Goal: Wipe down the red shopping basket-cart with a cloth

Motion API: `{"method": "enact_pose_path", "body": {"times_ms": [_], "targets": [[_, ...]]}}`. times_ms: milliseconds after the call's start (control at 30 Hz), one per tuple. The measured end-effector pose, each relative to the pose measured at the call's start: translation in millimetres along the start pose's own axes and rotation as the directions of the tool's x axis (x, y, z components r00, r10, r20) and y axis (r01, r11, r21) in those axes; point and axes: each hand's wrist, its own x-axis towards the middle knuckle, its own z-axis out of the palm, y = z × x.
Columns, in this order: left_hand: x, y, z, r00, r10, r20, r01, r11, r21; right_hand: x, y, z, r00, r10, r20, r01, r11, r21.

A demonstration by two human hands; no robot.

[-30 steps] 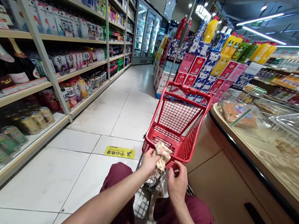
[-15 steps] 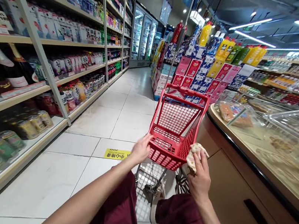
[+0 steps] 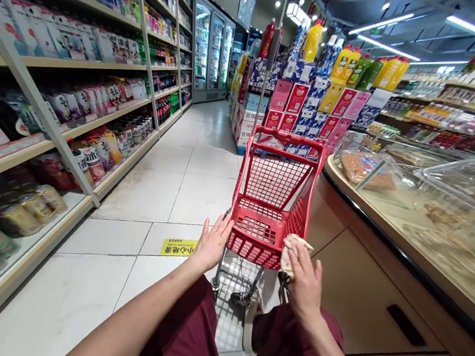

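A red plastic shopping cart with a grid basket stands right in front of my knees. Against the basket's left side rests my left hand, its fingers stretched out and spread, holding nothing. My right hand presses a crumpled, pale patterned cloth to the near right corner of the basket. The cloth lies under my right fingers, which partly hide it. Below the basket show the cart's grey legs and a wheel, next to my shoe.
Shelves of drinks line the left side. To the right is a curved counter with clear-covered food. Stacked boxes and bottles stand behind the cart. A yellow floor sign lies on the tiles; glass-door fridges are further back.
My left hand has loosened from the basket's edge and its fingers have spread. My right hand has moved the cloth slightly left and down onto the basket corner. The view has shifted a little.
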Motion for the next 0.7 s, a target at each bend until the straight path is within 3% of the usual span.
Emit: {"method": "enact_pose_path", "body": {"times_ms": [100,200,300,567,700], "targets": [[0,5,3,1.0,-0.013,0.002,0.013,1.0,-0.009,8,-18,9,0.999,0.026,-0.048,-0.025,1.0,0.01],[1,3,0,1.0,-0.007,0.022,0.007,1.0,0.007,33,-64,28,0.988,-0.148,-0.045,0.151,0.987,0.062],[2,1,-3,0.999,-0.012,0.044,0.011,1.0,0.013,40,-84,39,0.958,-0.281,-0.052,0.284,0.957,0.064],[-1,7,-5,0.996,-0.05,0.078,0.053,0.998,-0.043,-27,-57,54,0.973,-0.201,0.111,0.2,0.98,0.017],[-11,13,-3,0.996,-0.074,0.051,0.076,0.996,-0.056,-24,-34,32,0.987,-0.153,-0.05,0.154,0.988,0.028]]}}
